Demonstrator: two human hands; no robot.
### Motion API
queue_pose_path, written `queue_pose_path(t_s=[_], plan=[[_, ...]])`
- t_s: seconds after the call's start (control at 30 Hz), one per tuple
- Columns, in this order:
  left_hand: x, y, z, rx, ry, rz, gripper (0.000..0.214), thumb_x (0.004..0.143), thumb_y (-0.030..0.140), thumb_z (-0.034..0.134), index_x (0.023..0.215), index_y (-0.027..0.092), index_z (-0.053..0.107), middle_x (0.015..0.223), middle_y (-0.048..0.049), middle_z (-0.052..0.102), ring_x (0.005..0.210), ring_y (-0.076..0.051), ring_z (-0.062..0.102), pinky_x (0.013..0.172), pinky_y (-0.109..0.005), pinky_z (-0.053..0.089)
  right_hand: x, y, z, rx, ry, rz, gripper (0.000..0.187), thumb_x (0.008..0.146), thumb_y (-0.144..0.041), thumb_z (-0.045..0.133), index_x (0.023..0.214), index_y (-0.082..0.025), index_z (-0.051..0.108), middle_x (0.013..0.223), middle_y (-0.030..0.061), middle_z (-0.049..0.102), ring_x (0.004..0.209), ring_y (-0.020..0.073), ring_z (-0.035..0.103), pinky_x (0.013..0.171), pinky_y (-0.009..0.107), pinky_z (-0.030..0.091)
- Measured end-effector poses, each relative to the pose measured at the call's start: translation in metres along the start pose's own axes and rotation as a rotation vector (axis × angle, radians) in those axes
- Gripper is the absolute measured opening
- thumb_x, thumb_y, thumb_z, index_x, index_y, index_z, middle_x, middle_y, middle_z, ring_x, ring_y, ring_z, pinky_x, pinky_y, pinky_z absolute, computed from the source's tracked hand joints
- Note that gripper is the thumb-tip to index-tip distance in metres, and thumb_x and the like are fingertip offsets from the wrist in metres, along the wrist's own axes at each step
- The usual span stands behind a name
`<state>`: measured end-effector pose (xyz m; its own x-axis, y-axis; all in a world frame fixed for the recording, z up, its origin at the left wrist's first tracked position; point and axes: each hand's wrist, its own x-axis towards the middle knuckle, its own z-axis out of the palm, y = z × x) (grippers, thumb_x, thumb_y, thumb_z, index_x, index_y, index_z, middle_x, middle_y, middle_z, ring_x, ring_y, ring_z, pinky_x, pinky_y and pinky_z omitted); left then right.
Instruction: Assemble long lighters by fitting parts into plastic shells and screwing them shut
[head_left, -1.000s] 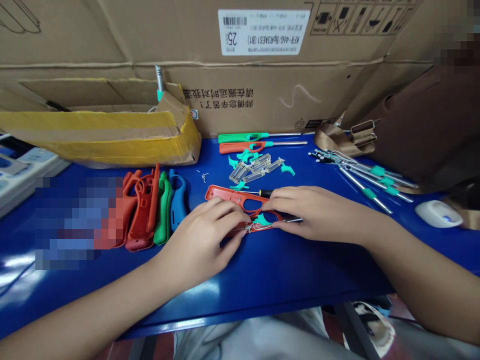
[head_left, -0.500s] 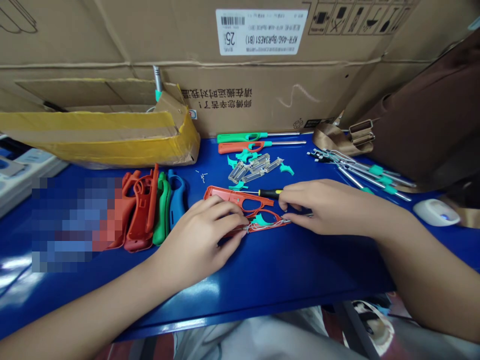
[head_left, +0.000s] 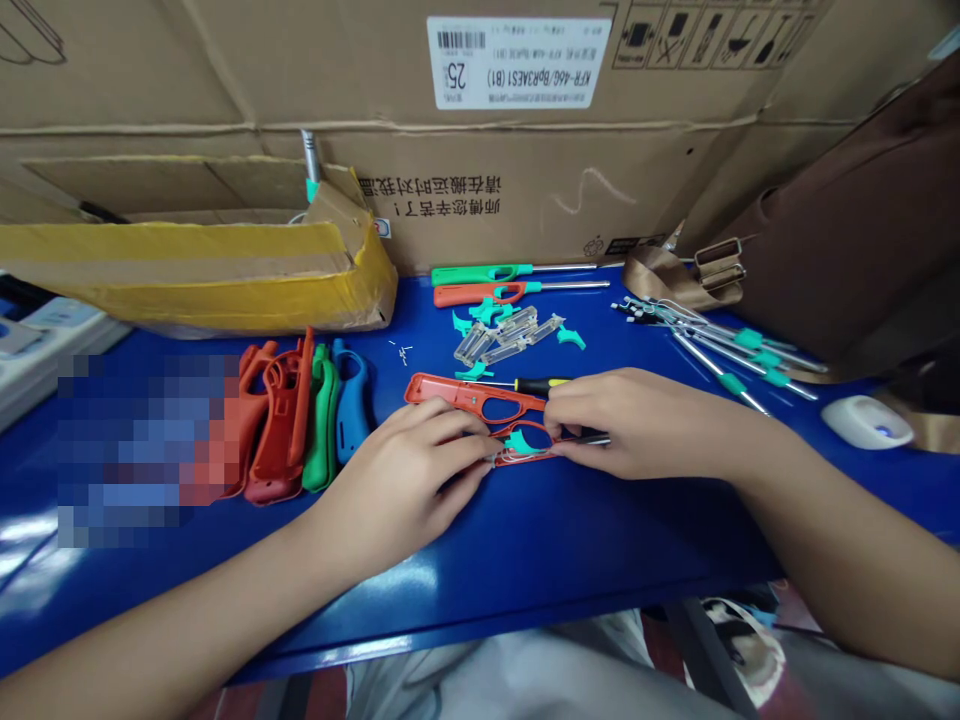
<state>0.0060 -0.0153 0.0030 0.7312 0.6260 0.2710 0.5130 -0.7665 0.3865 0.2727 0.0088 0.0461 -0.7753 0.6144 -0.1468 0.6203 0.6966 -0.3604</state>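
An orange lighter shell half [head_left: 523, 459] lies open under my hands, with a green trigger [head_left: 517, 442] and thin white wires in it. My left hand [head_left: 420, 450] is closed over its left end, pinching the shell, and partly hides it. My right hand [head_left: 622, 425] pinches a thin dark-ended tool [head_left: 598, 439] at the shell's right end; the tool's tip is hidden by my fingers. Just behind lies a second orange shell half [head_left: 442, 388]. A screwdriver [head_left: 531, 385] with a black and yellow handle rests beyond it, next to my right fingers.
Two assembled lighters [head_left: 480, 293], clear fuel tanks [head_left: 502, 345] and loose green triggers [head_left: 571, 337] lie farther back. Metal lighter tubes [head_left: 720, 365] are at right, near a white mouse-like object [head_left: 866, 422]. Coloured shells [head_left: 281, 440] and a taped carton [head_left: 300, 270] stand left. Small screws [head_left: 403, 355] lie loose.
My right hand has moved left along the shell, bringing the dark-ended tool closer to the green trigger. My left hand keeps its grip in nearly the same place.
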Motion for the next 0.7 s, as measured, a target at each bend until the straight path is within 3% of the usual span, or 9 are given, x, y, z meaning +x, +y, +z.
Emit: queue_pose_path(t_s=[0.2,0.3,0.43,0.7], plan=[[0.0,0.0,-0.002,0.006,0.016,-0.016,0.018,0.098,0.021,0.059,0.113,0.021,0.069,0.107,-0.0037,0.074,0.102,-0.023,0.064,0.09,-0.041,0.052,0.0,0.0,0.003,-0.002,0.083,-0.04,0.009,0.095,-0.018,0.056,0.091,-0.02,0.064,0.089,0.0005,0.065,0.078,0.0157,0.059,0.066,0.028,0.04],[0.0,0.001,-0.005,0.042,0.024,-0.077,0.023,0.092,0.026,0.067,0.114,0.02,0.065,0.105,-0.0053,0.072,0.099,-0.025,0.065,0.085,-0.041,0.053,0.003,0.005,0.009,-0.089,0.195,-0.056,0.015,0.098,-0.02,0.054,0.106,-0.02,0.067,0.104,0.0055,0.065,0.093,0.0201,0.061,0.078,0.032,0.046],[-0.001,0.002,-0.005,0.084,-0.007,-0.112,0.024,0.089,0.027,0.07,0.111,0.021,0.061,0.104,-0.0046,0.07,0.095,-0.025,0.066,0.083,-0.041,0.052,0.01,0.013,0.02,-0.184,0.228,-0.097,0.03,0.098,-0.019,0.054,0.126,-0.024,0.065,0.124,0.0097,0.059,0.106,0.0248,0.059,0.089,0.039,0.048],[-0.003,0.004,0.0,-0.022,-0.022,-0.139,0.015,0.092,0.021,0.067,0.105,0.022,0.058,0.096,-0.0013,0.07,0.088,-0.021,0.066,0.077,-0.034,0.052,0.016,0.017,0.028,-0.172,0.305,-0.093,0.012,0.098,-0.019,0.055,0.094,-0.017,0.066,0.12,0.013,0.056,0.099,0.0239,0.057,0.084,0.038,0.048]])
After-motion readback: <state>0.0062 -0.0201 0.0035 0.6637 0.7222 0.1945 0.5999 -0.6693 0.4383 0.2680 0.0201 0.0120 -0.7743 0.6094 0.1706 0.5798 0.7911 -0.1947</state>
